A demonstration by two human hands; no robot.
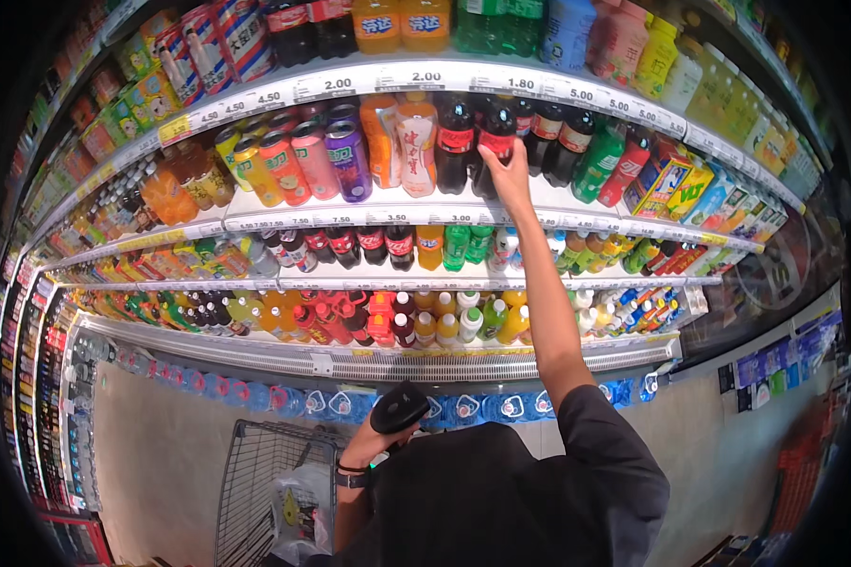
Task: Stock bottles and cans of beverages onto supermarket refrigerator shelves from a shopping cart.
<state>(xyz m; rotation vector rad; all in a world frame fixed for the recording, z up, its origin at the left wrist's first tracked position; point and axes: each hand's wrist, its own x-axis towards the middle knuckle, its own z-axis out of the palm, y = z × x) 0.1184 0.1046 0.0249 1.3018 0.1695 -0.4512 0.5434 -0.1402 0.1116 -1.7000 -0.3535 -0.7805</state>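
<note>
My right hand (pixel 505 170) reaches up to a chilled drinks shelf, thumb and fingers around a dark cola bottle (pixel 495 122) with a red label. The bottle stands among its neighbours, leaning slightly; whether its base touches the shelf (pixel 383 212) is hard to tell. To its left is a similar cola bottle (pixel 455 149). More dark bottles (pixel 571 145) stand to the right. Low before my body, my left hand (pixel 369 446) holds a black handheld device (pixel 401 407), probably a barcode scanner. Most of those fingers are hidden beneath it.
A grey wire shopping cart (pixel 234 468) holding a plastic bag (pixel 301 507) stands at my left. Cans (pixel 305 159) and orange-labelled bottles (pixel 416 152) fill the shelf leftward. A price rail (pixel 454 83) runs above my right hand. Large blue water bottles (pixel 468 407) line the floor.
</note>
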